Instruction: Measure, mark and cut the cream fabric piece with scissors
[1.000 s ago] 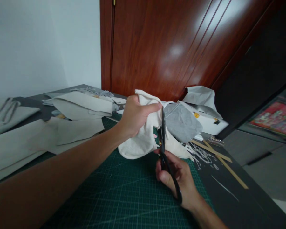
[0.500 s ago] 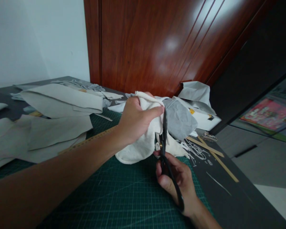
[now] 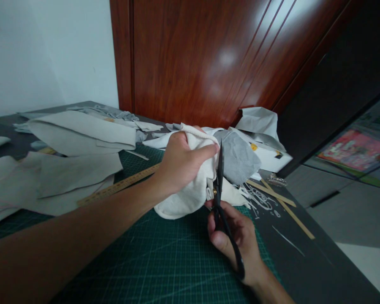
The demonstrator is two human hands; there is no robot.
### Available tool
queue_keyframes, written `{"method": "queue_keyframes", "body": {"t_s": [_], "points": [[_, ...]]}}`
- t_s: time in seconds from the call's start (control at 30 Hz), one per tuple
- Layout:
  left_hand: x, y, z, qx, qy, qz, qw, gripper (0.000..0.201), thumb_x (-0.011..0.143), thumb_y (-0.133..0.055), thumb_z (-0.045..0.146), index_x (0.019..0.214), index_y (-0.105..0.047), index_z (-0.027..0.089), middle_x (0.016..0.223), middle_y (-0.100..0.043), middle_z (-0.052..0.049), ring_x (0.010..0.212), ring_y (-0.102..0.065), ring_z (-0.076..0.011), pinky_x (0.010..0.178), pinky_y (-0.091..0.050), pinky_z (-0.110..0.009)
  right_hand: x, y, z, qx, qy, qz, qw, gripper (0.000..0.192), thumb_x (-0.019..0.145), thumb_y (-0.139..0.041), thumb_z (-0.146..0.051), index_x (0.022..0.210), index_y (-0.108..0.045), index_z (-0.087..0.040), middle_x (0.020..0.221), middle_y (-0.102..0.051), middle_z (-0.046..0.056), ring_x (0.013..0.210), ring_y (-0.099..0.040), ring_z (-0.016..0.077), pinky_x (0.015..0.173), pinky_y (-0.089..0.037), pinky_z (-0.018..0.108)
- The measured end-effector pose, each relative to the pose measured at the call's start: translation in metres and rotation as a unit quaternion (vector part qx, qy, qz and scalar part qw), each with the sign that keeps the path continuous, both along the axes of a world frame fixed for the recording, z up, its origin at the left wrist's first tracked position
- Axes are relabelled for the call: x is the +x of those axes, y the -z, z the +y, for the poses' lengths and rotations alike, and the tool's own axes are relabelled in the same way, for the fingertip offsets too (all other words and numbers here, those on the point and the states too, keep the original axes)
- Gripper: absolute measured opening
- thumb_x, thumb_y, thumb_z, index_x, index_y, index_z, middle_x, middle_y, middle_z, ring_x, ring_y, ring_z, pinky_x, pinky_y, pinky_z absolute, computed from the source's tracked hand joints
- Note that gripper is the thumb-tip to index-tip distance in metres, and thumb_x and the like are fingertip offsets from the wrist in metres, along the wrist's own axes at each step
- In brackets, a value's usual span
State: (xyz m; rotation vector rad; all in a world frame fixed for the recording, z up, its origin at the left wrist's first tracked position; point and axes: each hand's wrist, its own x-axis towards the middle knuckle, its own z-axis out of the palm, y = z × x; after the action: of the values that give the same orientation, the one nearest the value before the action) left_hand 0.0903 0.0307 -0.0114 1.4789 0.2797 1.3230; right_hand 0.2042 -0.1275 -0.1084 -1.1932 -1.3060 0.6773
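My left hand [image 3: 185,162] pinches a piece of white fabric [image 3: 182,204], thumb on top near its right edge and the other fingers mostly hidden behind it. The cloth hangs in folds over the green cutting mat [image 3: 164,261]. Black scissors [image 3: 220,185] are gripped in my right hand [image 3: 236,238], blades pointing up and away from me. Their blades lie along the fabric's right edge, close to my left thumb tip. The blades look nearly closed; whether cloth lies between them I cannot tell.
Cream fabric pieces [image 3: 79,173] lie at left, partly over a wooden ruler [image 3: 120,184]. Behind my hands are a grey cloth [image 3: 240,156] and a white box [image 3: 274,158]. Thin wooden strips [image 3: 288,211] and white scraps [image 3: 261,198] lie at right. A brown wooden panel [image 3: 190,63] stands behind.
My left hand and the fabric have shifted very slightly, showing more of the ruler beside my forearm. The right hand keeps its grip on the scissors, almost unmoved.
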Motion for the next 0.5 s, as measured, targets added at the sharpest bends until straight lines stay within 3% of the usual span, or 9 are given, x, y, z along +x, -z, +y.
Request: {"method": "queue_keyframes", "body": {"t_s": [0.23,0.5], "points": [[0.0014,0.0015,0.0010,0.017,-0.005,-0.009,1.000,0.015,0.074,-0.078,0.016,0.074,-0.064,0.020,0.068,-0.060,0.006,0.070,-0.060,-0.0134,0.070,-0.046,-0.028,-0.0015,-0.0008,-0.0001,-0.006,-0.005,0.005,1.000,0.052,0.082,-0.086,-0.053,0.122,-0.072,-0.024,0.073,-0.059,-0.003,0.062,-0.049,0.0124,0.056,-0.039,0.024],[-0.0007,0.0019,-0.0004,-0.005,0.034,-0.004,0.999,0.010,0.070,-0.075,0.016,0.074,-0.066,0.020,0.068,-0.061,0.004,0.066,-0.056,-0.0142,0.064,-0.044,-0.029,-0.0010,-0.0014,0.0003,-0.007,0.006,0.007,1.000,0.052,0.082,-0.086,-0.053,0.121,-0.071,-0.022,0.073,-0.059,-0.002,0.061,-0.049,0.0132,0.054,-0.039,0.025]]}}
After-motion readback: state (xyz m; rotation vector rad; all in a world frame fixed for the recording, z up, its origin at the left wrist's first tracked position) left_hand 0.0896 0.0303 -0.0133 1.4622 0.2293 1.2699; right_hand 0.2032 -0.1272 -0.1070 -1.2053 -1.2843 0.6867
